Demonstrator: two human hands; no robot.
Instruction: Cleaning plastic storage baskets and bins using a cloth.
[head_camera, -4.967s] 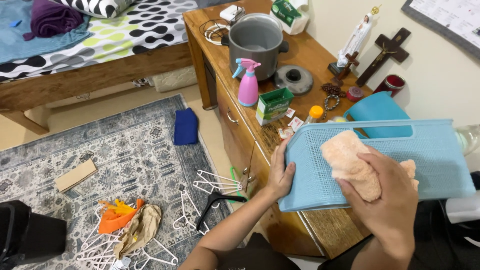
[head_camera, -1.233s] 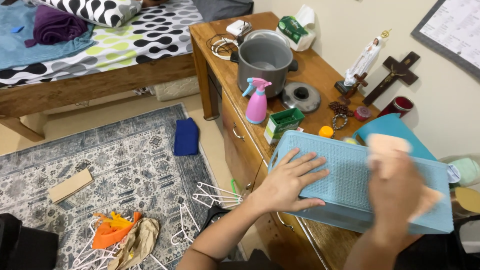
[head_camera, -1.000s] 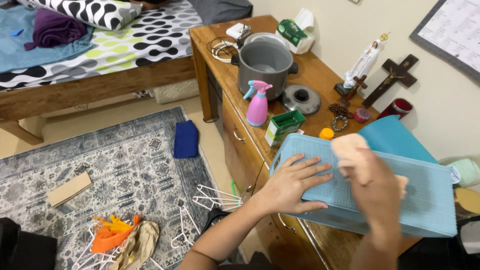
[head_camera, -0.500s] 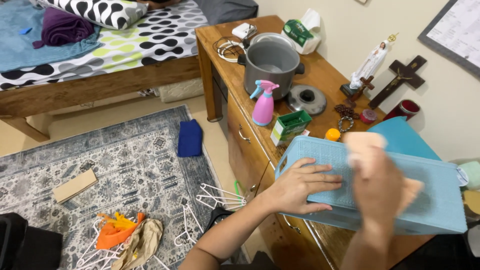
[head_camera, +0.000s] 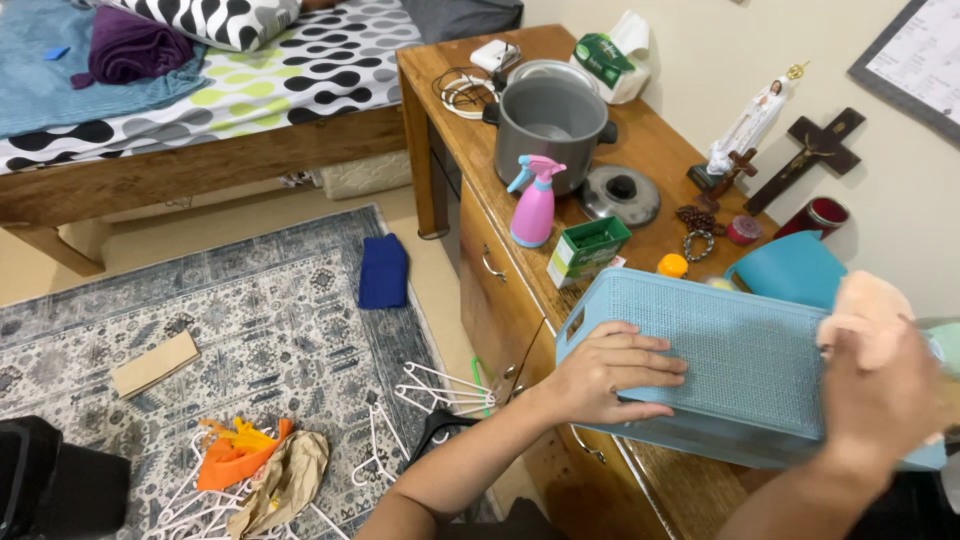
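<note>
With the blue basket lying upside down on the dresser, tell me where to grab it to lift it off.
Take the blue basket by the handle slot in its near end wall, coming from the left beside the left hand. The base faces up and is flat mesh with nothing to hook, while that slot is open and unobstructed. The right hand with the peach cloth covers the far end.

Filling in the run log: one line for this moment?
left hand: flat on blue basket | right hand: presses peach cloth on basket | basket: on dresser
</note>
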